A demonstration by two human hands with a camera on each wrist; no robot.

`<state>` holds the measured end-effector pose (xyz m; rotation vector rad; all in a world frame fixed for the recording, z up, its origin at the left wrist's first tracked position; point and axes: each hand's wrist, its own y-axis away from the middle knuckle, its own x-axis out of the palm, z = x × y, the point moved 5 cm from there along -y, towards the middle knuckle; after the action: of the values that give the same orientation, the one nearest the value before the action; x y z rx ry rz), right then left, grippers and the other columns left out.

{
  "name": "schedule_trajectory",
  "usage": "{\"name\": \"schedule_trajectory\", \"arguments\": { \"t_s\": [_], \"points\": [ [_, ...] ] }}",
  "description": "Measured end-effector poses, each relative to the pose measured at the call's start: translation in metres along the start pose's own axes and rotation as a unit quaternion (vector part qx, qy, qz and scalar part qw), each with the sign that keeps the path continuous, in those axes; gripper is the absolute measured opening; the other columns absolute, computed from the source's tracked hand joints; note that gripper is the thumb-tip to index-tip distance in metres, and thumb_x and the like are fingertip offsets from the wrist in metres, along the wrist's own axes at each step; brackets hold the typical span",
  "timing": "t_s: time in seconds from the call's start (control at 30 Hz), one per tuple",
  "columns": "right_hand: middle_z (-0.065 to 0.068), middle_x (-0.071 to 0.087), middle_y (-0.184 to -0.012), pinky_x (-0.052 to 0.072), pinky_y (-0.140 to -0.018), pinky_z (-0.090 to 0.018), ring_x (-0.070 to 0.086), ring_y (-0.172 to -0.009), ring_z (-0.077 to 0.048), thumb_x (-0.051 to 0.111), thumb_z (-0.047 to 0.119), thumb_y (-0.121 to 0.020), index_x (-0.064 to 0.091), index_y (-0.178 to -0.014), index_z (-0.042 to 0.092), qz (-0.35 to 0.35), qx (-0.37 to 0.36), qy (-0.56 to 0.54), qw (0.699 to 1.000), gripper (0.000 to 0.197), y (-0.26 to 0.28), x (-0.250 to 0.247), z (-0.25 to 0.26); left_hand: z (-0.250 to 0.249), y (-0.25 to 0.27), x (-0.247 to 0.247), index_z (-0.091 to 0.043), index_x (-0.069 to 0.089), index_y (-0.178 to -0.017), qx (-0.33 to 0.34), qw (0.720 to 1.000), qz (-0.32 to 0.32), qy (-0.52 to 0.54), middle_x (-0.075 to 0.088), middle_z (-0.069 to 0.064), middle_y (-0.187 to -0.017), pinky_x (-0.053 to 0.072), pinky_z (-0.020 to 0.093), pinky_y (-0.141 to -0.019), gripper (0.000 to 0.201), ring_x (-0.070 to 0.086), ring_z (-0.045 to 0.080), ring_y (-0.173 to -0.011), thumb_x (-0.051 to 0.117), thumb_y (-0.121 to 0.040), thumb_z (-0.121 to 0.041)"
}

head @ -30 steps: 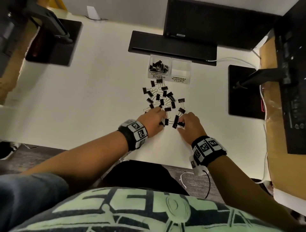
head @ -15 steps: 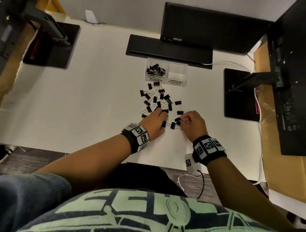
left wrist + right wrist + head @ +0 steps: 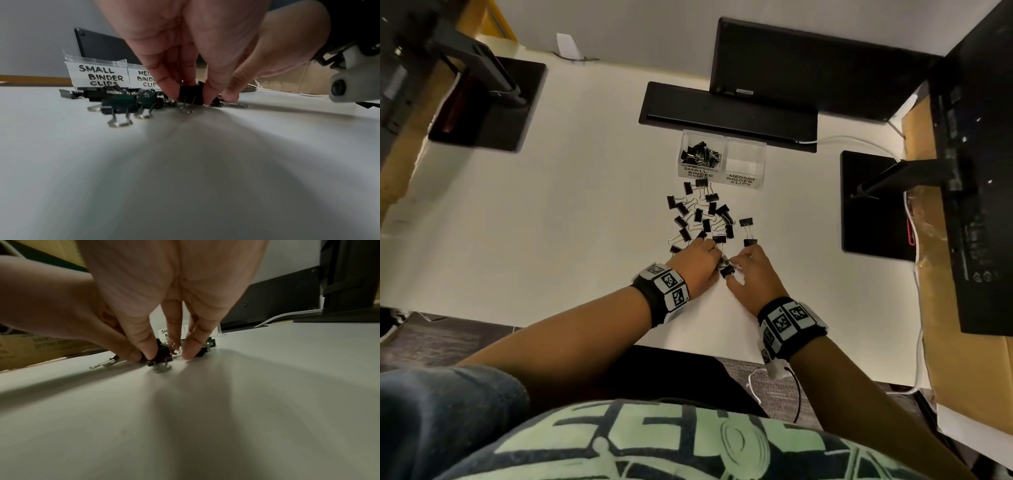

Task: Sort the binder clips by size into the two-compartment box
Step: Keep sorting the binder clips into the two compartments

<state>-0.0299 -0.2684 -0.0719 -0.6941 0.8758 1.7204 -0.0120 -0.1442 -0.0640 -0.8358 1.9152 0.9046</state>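
Several black binder clips lie scattered on the white desk below a clear two-compartment box. Its left compartment, labelled small binder clips, holds a heap of clips; the right one, labelled medium, shows none. My left hand pinches a black clip between thumb and finger, its wire handles touching the desk. My right hand pinches another black clip at the near end of the pile, the two hands almost touching.
A black monitor base and screen stand just behind the box. Black stand plates sit at the far left and right. A cardboard box and white cable line the right side. The desk's front edge runs under my wrists.
Both hands have drawn closer together at the near end of the pile. The right hand has curled its fingers round a clip; the head view has shifted slightly.
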Motion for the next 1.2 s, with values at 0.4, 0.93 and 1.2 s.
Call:
{"name": "schedule_trajectory", "arguments": {
  "t_s": [0.4, 0.93, 1.2],
  "points": [
    [-0.01, 0.05, -0.12, 0.043, -0.097, -0.028, 0.046, -0.113, -0.024, 0.052, 0.014, -0.092, 0.063, -0.107, 0.0, 0.0, 0.009, 0.048, 0.999, 0.024, -0.016, 0.002, 0.016, 0.007, -0.042, -0.087, -0.012, 0.065, -0.113, 0.067, 0.997, -0.009, -0.02, 0.06, 0.006, -0.107, 0.052, 0.035, -0.088, 0.028, 0.056, 0.021, -0.103, 0.059, -0.088, -0.023],
    [0.001, 0.061, -0.095, 0.05, -0.077, -0.021, 0.055, -0.076, -0.009, 0.068, 0.015, -0.082, 0.069, -0.083, 0.017, -0.159, 0.117, -0.194, 0.961, 0.002, -0.068, -0.11, -0.02, 0.01, -0.154, -0.144, -0.006, 0.065, -0.111, -0.025, 0.997, -0.035, -0.07, 0.057, 0.012, -0.119, 0.051, 0.04, -0.091, 0.028, 0.056, 0.029, -0.109, 0.059, -0.085, -0.013],
    [-0.003, 0.065, -0.102, 0.052, -0.084, -0.027, 0.061, -0.088, -0.015, 0.066, 0.018, -0.084, 0.071, -0.092, 0.014, -0.154, 0.087, -0.137, 0.975, 0.011, -0.131, -0.134, -0.001, 0.022, -0.157, -0.132, -0.015, 0.058, -0.12, -0.054, 0.997, -0.061, 0.006, 0.048, 0.006, -0.132, 0.046, 0.033, -0.095, 0.031, 0.056, 0.026, -0.114, 0.058, -0.089, -0.008]
  ]
}}
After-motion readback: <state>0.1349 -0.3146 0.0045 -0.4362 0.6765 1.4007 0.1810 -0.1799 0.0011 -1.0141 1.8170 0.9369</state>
